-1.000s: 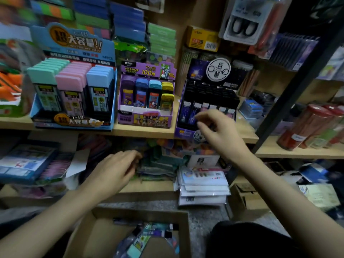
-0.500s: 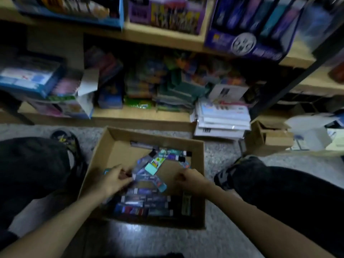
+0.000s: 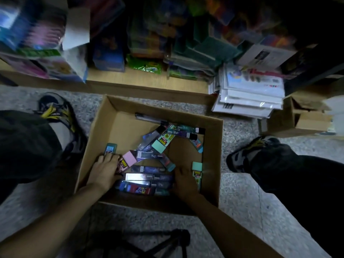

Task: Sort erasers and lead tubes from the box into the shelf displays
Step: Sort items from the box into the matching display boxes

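An open cardboard box [image 3: 119, 125] sits on the floor between my feet. Inside lie several dark lead tubes [image 3: 149, 176] and several erasers in paper sleeves. My left hand [image 3: 105, 171] is in the box's near left corner, its fingers curled over the lower end of a pink eraser [image 3: 129, 159], just below a small blue-green eraser [image 3: 111, 148]. My right hand [image 3: 184, 181] rests at the right ends of the stacked lead tubes, with a mint eraser [image 3: 197, 167] lying along its outer side. Its fingers are hidden from here. Another mint eraser [image 3: 161, 144] lies mid-box.
The low wooden shelf [image 3: 130, 77] behind the box holds blurred packs of stationery. A stack of white packets [image 3: 249, 97] sits right of the box, with a small carton [image 3: 297, 118] beyond. My shoes [image 3: 251, 151] flank the box on the speckled floor.
My view dropped from the upper shelf displays to the floor box. Both hands came down from the shelves into the box and now sit among the erasers and tubes.
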Demonstrator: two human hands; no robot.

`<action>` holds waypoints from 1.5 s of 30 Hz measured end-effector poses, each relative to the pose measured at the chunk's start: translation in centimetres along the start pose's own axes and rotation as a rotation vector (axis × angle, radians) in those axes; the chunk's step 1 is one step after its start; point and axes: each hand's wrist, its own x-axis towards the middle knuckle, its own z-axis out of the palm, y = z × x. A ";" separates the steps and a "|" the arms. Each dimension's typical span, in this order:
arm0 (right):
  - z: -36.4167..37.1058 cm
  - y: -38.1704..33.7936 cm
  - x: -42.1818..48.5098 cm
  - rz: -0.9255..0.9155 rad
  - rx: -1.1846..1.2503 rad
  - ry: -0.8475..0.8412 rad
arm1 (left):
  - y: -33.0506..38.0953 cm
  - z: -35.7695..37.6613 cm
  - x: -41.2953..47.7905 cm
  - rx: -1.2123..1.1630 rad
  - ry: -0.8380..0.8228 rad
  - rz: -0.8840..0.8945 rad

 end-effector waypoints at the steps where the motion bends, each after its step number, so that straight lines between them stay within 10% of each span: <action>1: -0.1 0.1 0.1 -0.009 -0.040 -0.002 | 0.2 -0.1 0.2 0.001 0.002 -0.002; 9: 0.0 1.0 1.3 -0.124 -0.070 -0.131 | -0.1 0.2 0.3 -0.128 0.004 0.021; 18: 0.9 1.1 0.2 -0.027 0.419 -0.112 | 0.5 -1.7 0.6 -0.423 0.008 0.058; 24: -0.6 1.9 -0.9 -0.124 0.586 -0.162 | 2.1 -3.2 0.8 -0.906 0.006 -0.035; 36: -10.7 -4.3 -2.5 -0.237 1.111 0.213 | 11.9 -9.6 -2.0 -1.749 0.145 -0.098; 45: -16.2 -7.2 -8.2 -0.438 1.266 0.279 | 13.9 -16.9 -5.2 -1.921 0.318 0.149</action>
